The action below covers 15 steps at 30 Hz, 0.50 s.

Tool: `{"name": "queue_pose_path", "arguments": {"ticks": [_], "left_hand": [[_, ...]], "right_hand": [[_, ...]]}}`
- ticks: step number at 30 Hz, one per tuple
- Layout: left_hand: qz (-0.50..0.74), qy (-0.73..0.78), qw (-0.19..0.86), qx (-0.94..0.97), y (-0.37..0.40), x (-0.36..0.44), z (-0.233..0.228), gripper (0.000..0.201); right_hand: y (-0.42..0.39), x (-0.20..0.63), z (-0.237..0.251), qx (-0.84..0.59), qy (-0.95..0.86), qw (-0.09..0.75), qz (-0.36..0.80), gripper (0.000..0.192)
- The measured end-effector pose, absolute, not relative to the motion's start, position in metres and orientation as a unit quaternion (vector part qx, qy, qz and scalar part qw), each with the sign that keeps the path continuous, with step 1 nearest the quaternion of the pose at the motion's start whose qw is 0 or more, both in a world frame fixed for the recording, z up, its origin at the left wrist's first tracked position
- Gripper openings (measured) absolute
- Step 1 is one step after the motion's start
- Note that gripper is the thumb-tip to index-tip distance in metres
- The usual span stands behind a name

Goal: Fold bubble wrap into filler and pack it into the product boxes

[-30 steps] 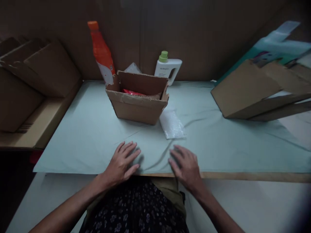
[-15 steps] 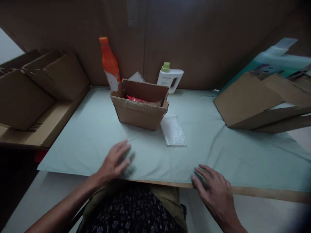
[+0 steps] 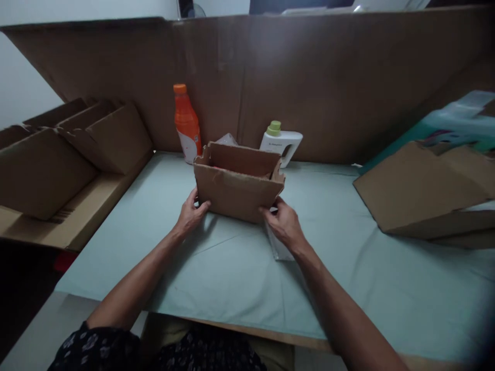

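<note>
Both your left hand (image 3: 190,214) and right hand (image 3: 283,224) clasp the cardboard box (image 3: 237,183) by its lower corners, so tipping it risks knocking the orange bottle (image 3: 186,123) at the tabletop's far edge.

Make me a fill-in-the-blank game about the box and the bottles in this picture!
1. The left hand and the right hand both touch the open ____ box.
2. The tall bottle behind the box is ____ in colour.
3. The white jug has a ____ cap.
4. The bubble wrap lies partly under the ____ hand.

Missing words: cardboard; orange; green; right
</note>
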<state>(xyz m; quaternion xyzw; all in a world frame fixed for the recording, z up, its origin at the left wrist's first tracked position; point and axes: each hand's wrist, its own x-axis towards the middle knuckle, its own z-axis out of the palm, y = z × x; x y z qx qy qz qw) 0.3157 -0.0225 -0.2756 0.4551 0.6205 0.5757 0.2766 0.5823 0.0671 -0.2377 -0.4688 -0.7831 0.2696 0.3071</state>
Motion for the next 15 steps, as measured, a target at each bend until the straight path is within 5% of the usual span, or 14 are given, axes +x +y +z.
{"name": "queue_pose_path", "arguments": {"ticks": [7,15], "left_hand": [[0.597,0.599,0.264,0.463,0.009,0.329,-0.285,0.051],[0.576,0.649,0.282,0.408,-0.026,0.33,-0.301,0.072]], "right_hand": [[0.118,0.585,-0.239,-0.483,-0.778,0.295,0.274,0.036],[0.064,0.654,-0.251,-0.412,-0.842,0.275,0.216,0.051]]}}
